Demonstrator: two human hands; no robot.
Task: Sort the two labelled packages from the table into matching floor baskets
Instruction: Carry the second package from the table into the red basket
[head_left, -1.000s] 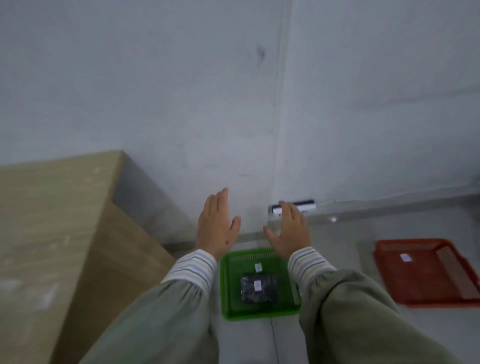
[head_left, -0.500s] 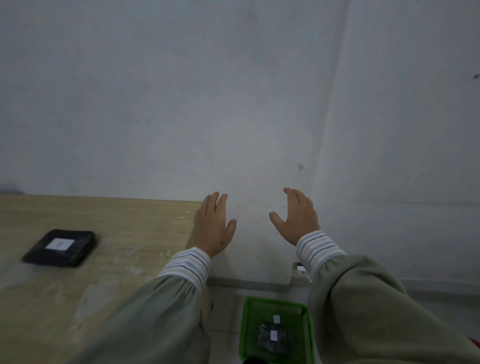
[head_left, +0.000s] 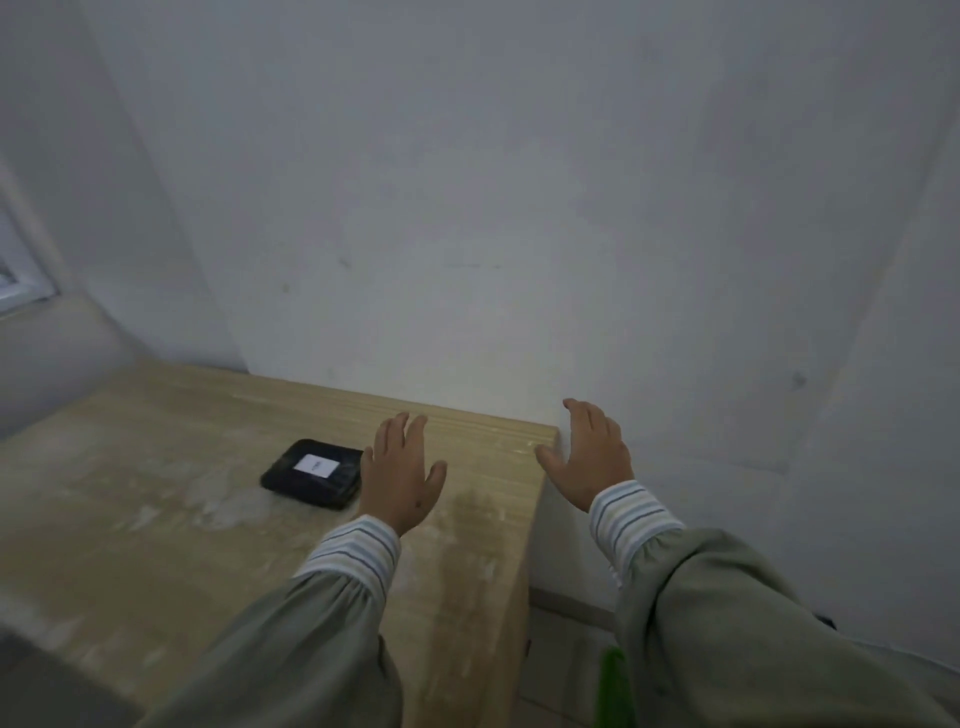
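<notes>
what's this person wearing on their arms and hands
Both arms wear loose grey-green sleeves gathered at the wrist. Beneath them, white cuffs with thin dark and bluish stripes stick out. The left hand and right hand are bare: no gloves, rings or watch visible.

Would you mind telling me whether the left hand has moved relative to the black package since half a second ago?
Yes. The left hand now overlaps the right edge of the black package on the table; earlier it was well to the package's right.

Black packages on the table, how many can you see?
1. The black package lies flat on the table, label up, just beyond the open left hand. Others may lie outside the view.
</notes>
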